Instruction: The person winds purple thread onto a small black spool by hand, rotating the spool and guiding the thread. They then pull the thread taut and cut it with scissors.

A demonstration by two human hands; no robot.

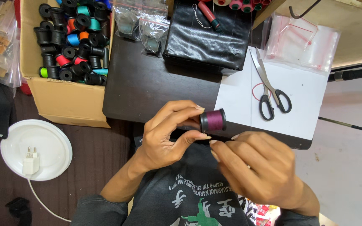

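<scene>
A person's left hand [164, 136] pinches a purple thread spool [213, 120] between thumb and fingers [185, 109], just above the near edge of the dark tabletop [147, 88]. The right hand [256, 167] hovers just below the spool, its fingers curled with nothing visibly gripped. Scissors [271, 90] lie on white paper [306, 104] to the spool's right; a cardboard box [70, 98] of bobbins sits well to its left.

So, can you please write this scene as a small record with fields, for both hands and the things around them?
left hand: pinches a small spool of dark purple thread by its black ends
right hand: fingers curled just below the spool; contact cannot be told
dark table: silver scissors with black handles on white paper sheet
cardboard box: many coloured thread spools
</scene>
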